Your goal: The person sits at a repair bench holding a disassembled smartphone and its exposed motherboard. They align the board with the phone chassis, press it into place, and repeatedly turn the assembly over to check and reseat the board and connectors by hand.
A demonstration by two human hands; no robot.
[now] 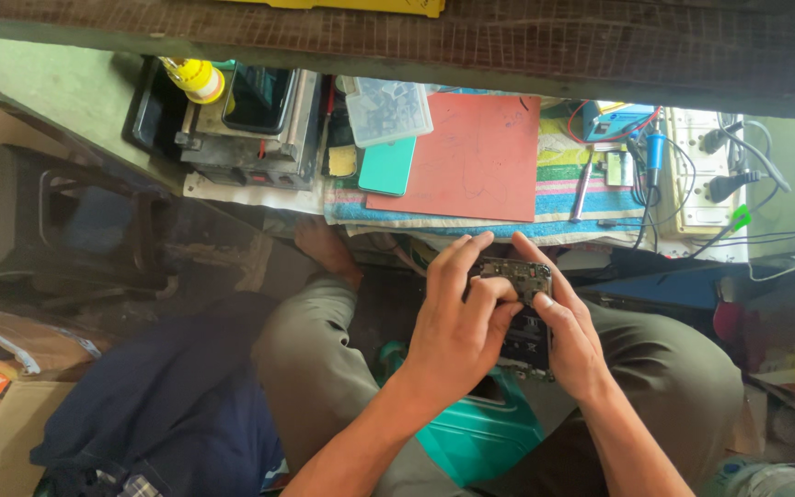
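Gripping one opened phone | left hand, right hand both closed on it

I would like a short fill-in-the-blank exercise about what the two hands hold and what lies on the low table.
1. Both hands, the left hand and the right hand, hold one opened ____ between them.
2. The big flat mat on the table is ____ in colour.
3. The clear plastic box lies to the ____ of that mat in the picture.

Missing words: phone; red; left
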